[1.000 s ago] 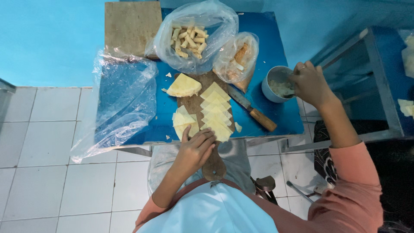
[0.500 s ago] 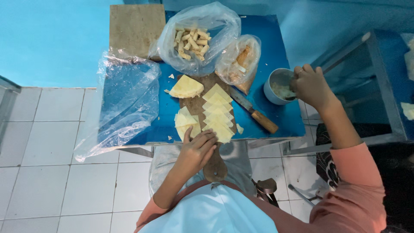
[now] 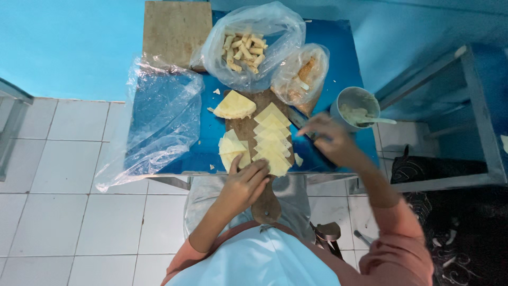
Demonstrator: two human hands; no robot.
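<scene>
The right hand [image 3: 330, 142] has left the grey cup [image 3: 355, 107] and now hovers half-open and empty over the wooden board [image 3: 248, 132], where the left hand [image 3: 244, 184] presses a row of unfilled yellow wrappers [image 3: 271, 139], finished rolls [image 3: 242, 47] bagged beyond.

table [image 3: 338, 58]: bright blue | pastry sheets [image 3: 272, 139]: pale yellow | cutting board [image 3: 248, 130]: brown wood | cup [image 3: 355, 106]: grey, cream paste inside | bags [image 3: 159, 122]: clear plastic | floor [image 3: 58, 175]: white tiles, grey grout | sleeves [image 3: 402, 249]: salmon pink
</scene>
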